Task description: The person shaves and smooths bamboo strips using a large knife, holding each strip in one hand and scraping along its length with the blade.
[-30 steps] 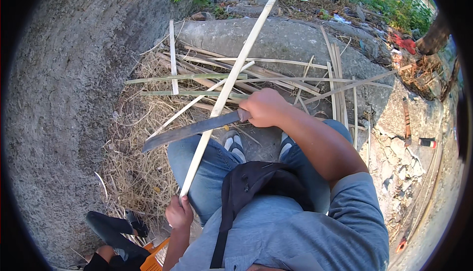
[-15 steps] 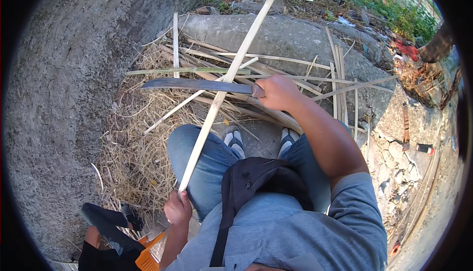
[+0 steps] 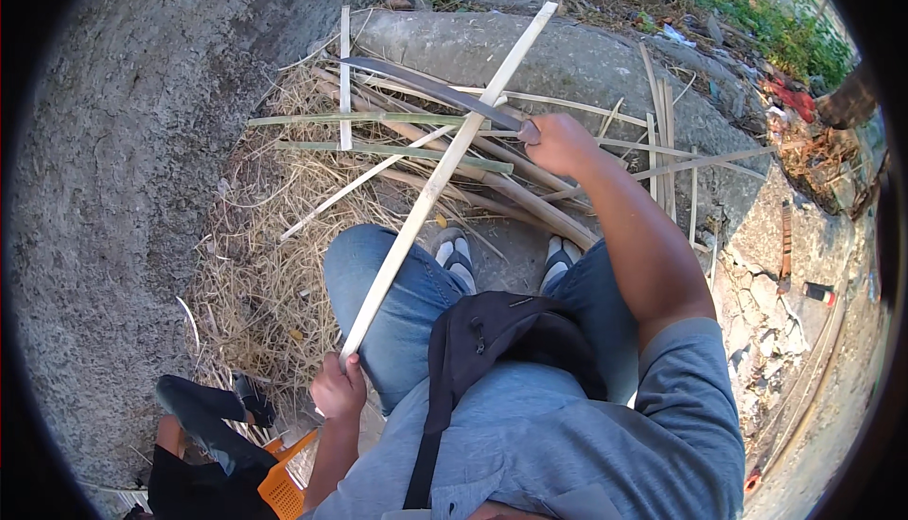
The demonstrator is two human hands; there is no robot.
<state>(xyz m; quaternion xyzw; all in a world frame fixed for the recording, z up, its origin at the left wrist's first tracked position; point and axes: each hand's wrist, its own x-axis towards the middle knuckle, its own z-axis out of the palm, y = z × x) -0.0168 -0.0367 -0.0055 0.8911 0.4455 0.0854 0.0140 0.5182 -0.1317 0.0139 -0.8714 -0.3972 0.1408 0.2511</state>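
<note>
My left hand is closed round the near end of a long pale split bamboo strip, which slants up and away to the right across my left thigh. A machete with a long dark blade is in my right hand, its fingers wrapped round the handle. The blade points left and crosses the strip in its upper part; whether the edge touches the strip I cannot tell. Below it lie bamboo poles and green strips on a heap of dry shavings.
A grey concrete slab lies beyond the bamboo, with more strips at its right. Another person's legs and an orange plastic crate are at lower left. A second blade-like tool lies at far right.
My right hand and the machete have moved away from me along the strip, and the blade now tilts up to the left. The strip's far end has shifted slightly right.
</note>
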